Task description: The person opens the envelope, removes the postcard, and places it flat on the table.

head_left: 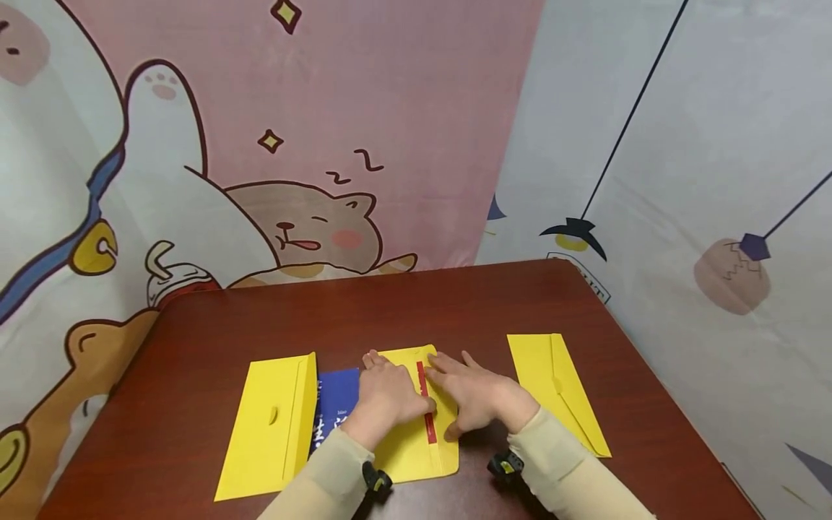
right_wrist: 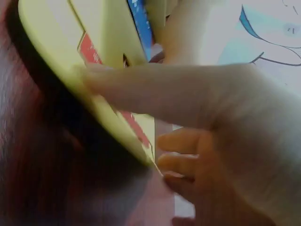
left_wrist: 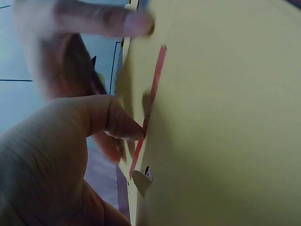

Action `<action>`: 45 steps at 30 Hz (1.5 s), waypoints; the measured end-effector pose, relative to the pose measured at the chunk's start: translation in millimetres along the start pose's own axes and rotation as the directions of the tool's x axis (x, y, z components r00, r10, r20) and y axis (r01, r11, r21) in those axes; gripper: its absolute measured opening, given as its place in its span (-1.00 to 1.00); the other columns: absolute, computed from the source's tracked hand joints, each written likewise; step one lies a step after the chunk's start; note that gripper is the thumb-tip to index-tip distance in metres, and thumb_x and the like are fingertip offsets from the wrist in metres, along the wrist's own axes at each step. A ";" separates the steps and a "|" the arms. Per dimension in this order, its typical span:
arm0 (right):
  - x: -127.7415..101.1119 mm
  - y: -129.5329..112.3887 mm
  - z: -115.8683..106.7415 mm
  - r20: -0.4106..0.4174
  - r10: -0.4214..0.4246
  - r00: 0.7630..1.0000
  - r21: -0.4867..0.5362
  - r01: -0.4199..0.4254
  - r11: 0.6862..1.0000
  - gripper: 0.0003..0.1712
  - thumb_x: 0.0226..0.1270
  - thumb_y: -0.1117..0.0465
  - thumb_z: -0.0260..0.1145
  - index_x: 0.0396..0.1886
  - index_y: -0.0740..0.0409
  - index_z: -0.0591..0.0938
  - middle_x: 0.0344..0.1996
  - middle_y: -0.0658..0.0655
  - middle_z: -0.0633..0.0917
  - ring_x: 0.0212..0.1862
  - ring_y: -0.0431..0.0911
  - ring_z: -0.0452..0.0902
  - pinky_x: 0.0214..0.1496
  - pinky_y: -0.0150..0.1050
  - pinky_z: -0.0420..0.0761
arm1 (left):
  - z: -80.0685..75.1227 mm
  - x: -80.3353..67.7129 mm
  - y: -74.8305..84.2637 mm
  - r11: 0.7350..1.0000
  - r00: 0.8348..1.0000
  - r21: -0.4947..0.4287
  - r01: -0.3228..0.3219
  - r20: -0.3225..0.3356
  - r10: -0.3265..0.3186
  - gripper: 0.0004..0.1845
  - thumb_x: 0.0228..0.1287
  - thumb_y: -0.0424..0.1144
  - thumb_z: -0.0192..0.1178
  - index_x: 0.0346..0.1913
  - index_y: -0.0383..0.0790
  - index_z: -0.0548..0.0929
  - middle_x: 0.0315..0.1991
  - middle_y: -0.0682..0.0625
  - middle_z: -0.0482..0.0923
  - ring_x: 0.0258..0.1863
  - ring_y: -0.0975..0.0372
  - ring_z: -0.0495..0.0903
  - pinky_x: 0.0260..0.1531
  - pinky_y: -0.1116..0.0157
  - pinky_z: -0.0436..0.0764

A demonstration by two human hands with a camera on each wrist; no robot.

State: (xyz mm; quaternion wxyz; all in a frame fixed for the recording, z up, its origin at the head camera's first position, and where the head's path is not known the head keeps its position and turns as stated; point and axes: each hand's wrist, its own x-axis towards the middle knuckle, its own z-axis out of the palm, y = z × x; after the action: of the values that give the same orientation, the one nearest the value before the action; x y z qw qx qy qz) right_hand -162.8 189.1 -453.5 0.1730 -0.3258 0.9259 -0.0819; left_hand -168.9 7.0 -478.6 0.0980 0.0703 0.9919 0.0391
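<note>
We are pressing both flat, open-fingered hands, left hand (head_left: 388, 396) and right hand (head_left: 477, 399), on the middle envelope (head_left: 416, 448) at the table's (head_left: 195, 339) six o'clock, smoothing evenly along its red strip (head_left: 425, 404) (neither hand gripping anything).

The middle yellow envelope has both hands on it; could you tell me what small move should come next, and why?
Probably press the flap down along the red strip: both the left hand and right hand rest on the middle envelope beside the strip, which is uncovered.
</note>
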 end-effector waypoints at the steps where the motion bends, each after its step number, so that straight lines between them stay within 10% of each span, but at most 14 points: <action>1: 0.7 -0.4 0.0 -0.016 -0.023 1.000 0.011 0.023 1.000 0.26 0.07 -0.16 0.69 0.65 0.24 0.29 0.67 0.24 0.16 0.69 0.13 -0.08 0.61 0.32 -0.10 | -0.5 0.4 0.5 1.000 1.000 0.005 0.000 0.000 0.000 0.06 0.03 0.50 0.26 0.32 -0.38 0.66 0.46 -0.60 0.26 0.49 -0.39 0.25 0.34 -0.15 0.47; 45: 5.5 8.8 16.5 -0.065 -0.028 0.998 -0.067 0.023 0.997 0.24 0.22 -0.48 0.42 0.70 0.06 0.24 0.68 0.03 0.17 0.68 0.17 -0.09 0.51 0.52 -0.25 | -10.1 -2.8 -5.8 0.987 0.999 -0.159 0.013 0.042 -0.007 0.05 0.11 0.45 0.27 0.38 -0.41 0.60 0.49 -0.56 0.23 0.52 -0.38 0.20 0.31 -0.23 0.46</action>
State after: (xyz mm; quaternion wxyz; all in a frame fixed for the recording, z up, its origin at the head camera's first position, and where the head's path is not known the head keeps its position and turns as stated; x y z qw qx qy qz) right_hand -165.8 191.8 -472.6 0.1305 -0.3403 0.9290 -0.0638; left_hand -168.9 0.3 -468.7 0.1237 0.0579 0.9838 0.1162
